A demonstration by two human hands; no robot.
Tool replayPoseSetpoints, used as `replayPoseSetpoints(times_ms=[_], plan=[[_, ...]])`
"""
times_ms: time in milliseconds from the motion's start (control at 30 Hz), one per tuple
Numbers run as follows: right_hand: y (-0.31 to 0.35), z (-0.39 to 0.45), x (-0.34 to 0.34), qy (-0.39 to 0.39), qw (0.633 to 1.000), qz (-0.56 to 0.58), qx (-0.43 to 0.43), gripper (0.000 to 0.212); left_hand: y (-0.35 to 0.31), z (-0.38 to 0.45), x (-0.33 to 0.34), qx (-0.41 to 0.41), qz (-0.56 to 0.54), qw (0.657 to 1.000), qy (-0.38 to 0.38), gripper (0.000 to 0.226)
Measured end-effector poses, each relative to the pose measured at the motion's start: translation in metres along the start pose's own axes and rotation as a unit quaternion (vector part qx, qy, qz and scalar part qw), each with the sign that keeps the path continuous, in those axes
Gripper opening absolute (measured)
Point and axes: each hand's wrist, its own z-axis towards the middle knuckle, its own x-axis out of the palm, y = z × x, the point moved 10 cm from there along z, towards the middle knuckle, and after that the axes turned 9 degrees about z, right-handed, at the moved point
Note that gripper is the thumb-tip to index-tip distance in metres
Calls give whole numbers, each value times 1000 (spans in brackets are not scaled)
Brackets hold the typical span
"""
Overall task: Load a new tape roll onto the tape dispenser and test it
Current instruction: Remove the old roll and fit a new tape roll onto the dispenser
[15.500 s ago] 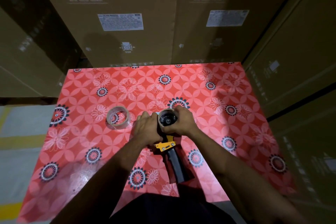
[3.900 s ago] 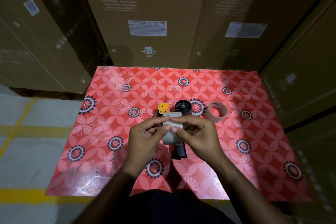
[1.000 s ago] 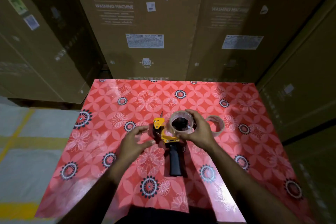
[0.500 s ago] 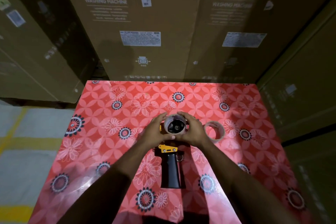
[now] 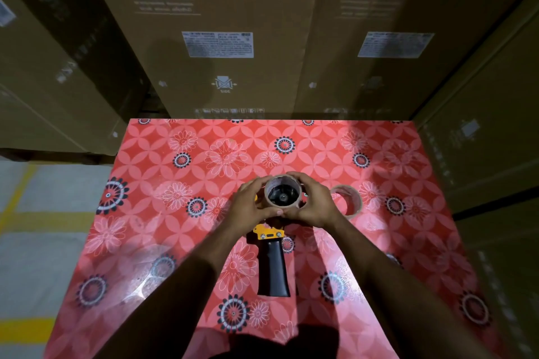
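Observation:
A tape dispenser (image 5: pixel 272 264) with a black handle and a yellow frame lies flat on the red flowered table (image 5: pixel 163 242), handle toward me. A clear tape roll (image 5: pixel 269 183) sits over the dispenser's black hub, which shows through the roll's middle. My left hand (image 5: pixel 250 204) grips the roll's left side and my right hand (image 5: pixel 313 204) grips its right side, thumbs meeting at the near edge. The dispenser's front end is hidden under my hands.
A second, nearly spent tape ring (image 5: pixel 348 201) lies on the table just right of my right hand. Tall cardboard washing machine boxes (image 5: pixel 218 38) stand against the table's far and right edges. Grey floor with yellow lines (image 5: pixel 35 218) lies to the left.
My left hand has come in and closed on the roll beside my right hand, and both have held the roll on the hub since. The camera has tilted down slightly.

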Motion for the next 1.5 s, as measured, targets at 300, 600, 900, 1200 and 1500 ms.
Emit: replayPoseSetpoints(times_ms=[300, 600, 900, 1200, 1500], plan=[[3, -14, 2, -51, 998, -12, -20, 82, 2, 0, 1, 1, 20, 1000, -9, 89], [-1, 2, 2, 24, 997, -65, 40, 92, 3, 5, 8, -9, 46, 999, 13, 88], [9, -23, 21, 74, 977, -201, -22, 93, -11, -2, 15, 43, 169, 982, 65, 76], [4, -18, 36, 60, 927, -366, -48, 82, -8, -5, 36, 66, 348, 932, 72, 66], [-12, -20, 44, 70, 931, -359, -11, 85, -10, -4, 41, 32, 434, 894, 106, 65]])
